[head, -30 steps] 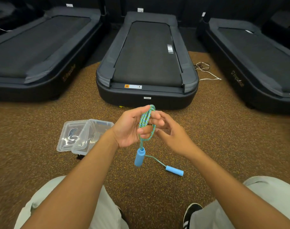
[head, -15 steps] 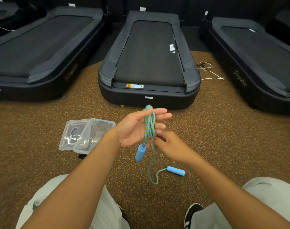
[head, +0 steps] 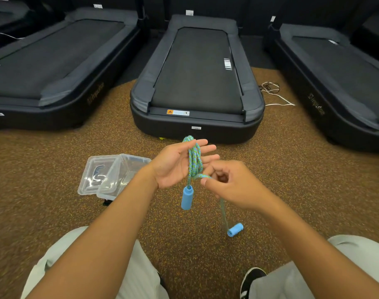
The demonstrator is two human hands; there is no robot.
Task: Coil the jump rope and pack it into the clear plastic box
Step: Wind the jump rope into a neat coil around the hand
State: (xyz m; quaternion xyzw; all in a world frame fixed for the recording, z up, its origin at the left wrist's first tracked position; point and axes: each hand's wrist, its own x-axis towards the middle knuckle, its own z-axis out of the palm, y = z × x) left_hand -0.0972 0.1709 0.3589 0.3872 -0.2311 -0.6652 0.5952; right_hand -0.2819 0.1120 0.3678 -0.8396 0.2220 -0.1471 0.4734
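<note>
The jump rope point(head: 194, 160) is a braided cord flecked green and blue, with smooth, rounded blue foam-like handles. Several loops of it lie over the left hand point(head: 175, 165) at the centre of the frame, whose palm faces up with the fingers point(head: 202, 143) held nearly straight and spread; the loops run across the palm and stick out past the fingertips at the top. One blue handle point(head: 187, 197) hangs upright just below that hand. The right hand point(head: 231, 184), just right of centre, has its fingers curled in, and the thumb and forefinger pinch a strand that leaves the coil sideways. How the cord passes through that fist is hidden. Below it a blurred length drops to the second handle point(head: 235, 229), which lies tilted at lower centre-right; whether it touches the carpet is hard to tell.

The clear plastic box point(head: 121, 175) sits left of centre on the carpet point(head: 54, 169), open, thin-walled and glossy, with its lid point(head: 95, 173) lying flat against its left side. The left forearm covers the box's right corner. The carpet is brown with a speckled, grainy texture.

Three dark treadmills point(head: 197, 83) with matte belts fill the upper frame; the outer two are cut off at the edges. Thin cables point(head: 272, 91) lie tangled at centre right. Pale trouser legs and a black shoe point(head: 251, 279) with white stripes fill the bottom edge.
</note>
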